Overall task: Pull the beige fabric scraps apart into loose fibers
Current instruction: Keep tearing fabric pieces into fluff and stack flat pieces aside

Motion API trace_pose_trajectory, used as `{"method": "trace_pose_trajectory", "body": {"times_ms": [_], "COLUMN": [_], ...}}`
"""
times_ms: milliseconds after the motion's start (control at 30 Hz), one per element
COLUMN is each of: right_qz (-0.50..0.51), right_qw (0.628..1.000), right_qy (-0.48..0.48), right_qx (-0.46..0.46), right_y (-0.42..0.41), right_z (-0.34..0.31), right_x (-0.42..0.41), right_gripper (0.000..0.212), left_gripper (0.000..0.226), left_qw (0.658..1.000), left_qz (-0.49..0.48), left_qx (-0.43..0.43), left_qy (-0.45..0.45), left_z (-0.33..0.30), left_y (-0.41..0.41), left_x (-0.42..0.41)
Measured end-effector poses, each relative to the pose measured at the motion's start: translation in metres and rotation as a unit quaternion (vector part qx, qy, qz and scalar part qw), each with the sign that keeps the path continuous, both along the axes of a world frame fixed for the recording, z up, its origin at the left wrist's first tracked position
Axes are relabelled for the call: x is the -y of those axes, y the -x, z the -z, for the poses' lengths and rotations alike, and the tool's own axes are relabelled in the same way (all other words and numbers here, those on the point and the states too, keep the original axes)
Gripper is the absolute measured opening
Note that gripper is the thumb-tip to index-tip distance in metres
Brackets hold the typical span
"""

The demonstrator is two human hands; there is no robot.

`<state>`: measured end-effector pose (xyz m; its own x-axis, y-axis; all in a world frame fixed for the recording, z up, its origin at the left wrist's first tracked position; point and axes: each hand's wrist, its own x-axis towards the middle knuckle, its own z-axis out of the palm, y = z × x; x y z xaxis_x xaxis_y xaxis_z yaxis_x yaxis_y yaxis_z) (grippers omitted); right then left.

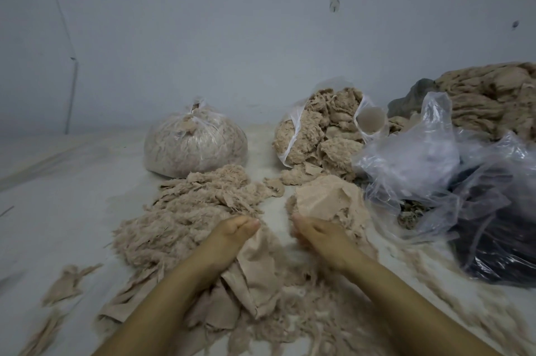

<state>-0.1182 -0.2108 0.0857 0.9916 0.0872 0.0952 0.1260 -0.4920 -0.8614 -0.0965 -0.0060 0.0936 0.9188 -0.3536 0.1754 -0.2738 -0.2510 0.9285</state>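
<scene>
A heap of loose beige fibers point(185, 210) lies on the white floor left of centre. Flat beige fabric scraps point(255, 277) are spread under and between my forearms. My left hand point(232, 232) is curled into a loose fist at the edge of the fiber heap, its fingertips pressed together; whether it pinches fibers is hidden. My right hand point(316, 232) grips the near edge of a bunched beige scrap point(327, 199) that rises in front of it. The two hands are a short gap apart.
A tied clear bag of fibers point(197, 144) stands behind the heap. An open bag of scraps point(322, 132) with a cardboard tube point(371, 120) sits to its right. Crumpled clear plastic point(420, 158), a dark bag point(499, 245) and a large scrap pile point(493, 97) fill the right side.
</scene>
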Motion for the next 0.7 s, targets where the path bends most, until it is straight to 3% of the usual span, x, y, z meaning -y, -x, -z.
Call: {"method": "trace_pose_trajectory", "body": {"times_ms": [100,167,300,500,567,700], "right_qz": [-0.074,-0.039,0.018,0.165,0.180,0.180], "right_qw": [0.995,0.992,0.986,0.960,0.957,0.958], "right_qy": [-0.063,-0.098,-0.133,-0.186,-0.191,-0.182], "right_qx": [0.036,0.068,0.095,0.127,0.126,0.129], "right_y": [-0.002,-0.004,-0.007,-0.011,-0.014,-0.018], "right_z": [-0.001,0.001,0.006,0.005,0.005,0.008], "right_x": [-0.031,-0.043,-0.045,-0.025,-0.014,-0.025], "right_gripper": [0.039,0.020,0.029,0.033,0.035,0.028], "left_gripper": [0.041,0.033,0.035,0.040,0.041,0.021], "left_qw": [0.999,0.999,0.990,0.965,0.975,0.999], "left_qz": [0.047,0.013,-0.094,-0.251,-0.216,0.012], "left_qx": [0.011,0.023,0.099,0.032,0.027,-0.050], "left_qy": [0.025,0.040,-0.024,0.066,0.050,0.003], "left_z": [-0.004,-0.006,0.004,0.007,0.007,0.013], "left_y": [0.002,-0.001,-0.010,-0.021,-0.019,-0.006], "left_x": [0.017,0.020,0.018,0.010,0.003,0.023]}}
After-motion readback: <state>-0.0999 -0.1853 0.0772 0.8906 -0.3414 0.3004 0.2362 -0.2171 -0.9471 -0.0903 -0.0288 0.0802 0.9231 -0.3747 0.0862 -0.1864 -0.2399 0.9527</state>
